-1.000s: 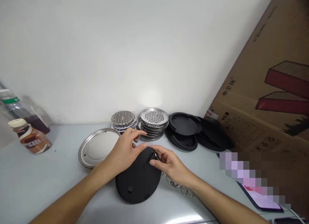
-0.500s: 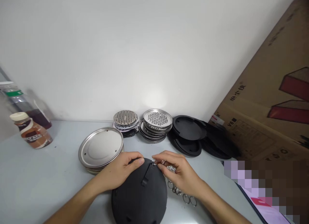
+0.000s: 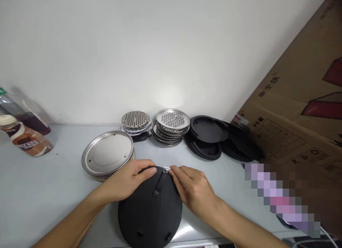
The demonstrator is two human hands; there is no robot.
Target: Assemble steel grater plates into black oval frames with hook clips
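A round black disc (image 3: 149,219) is tilted up at the table's near edge. My left hand (image 3: 130,178) grips its upper left rim, thumb on the face and fingers behind. At the top of the disc, a small metal split ring (image 3: 165,169) sits at the end of a narrow black tab (image 3: 158,185). My right hand (image 3: 193,187) pinches that ring between thumb and forefinger, its other fingers curled beside the rim. I cannot tell whether the ring passes through the tab. Just left of my left hand stands a stack of silver metal lids (image 3: 108,153).
Stacked grater discs (image 3: 135,119) and more silver grater discs (image 3: 173,120) stand along the wall. Black round covers (image 3: 208,130) lie right of them. Bottles, one a brown drink bottle (image 3: 29,137), stand left; a cardboard box (image 3: 288,127) leans right.
My right hand has turned and closed in against the disc's rim, bringing the ring along. Loose rings that lay beside it are now hidden. The view has shifted slightly.
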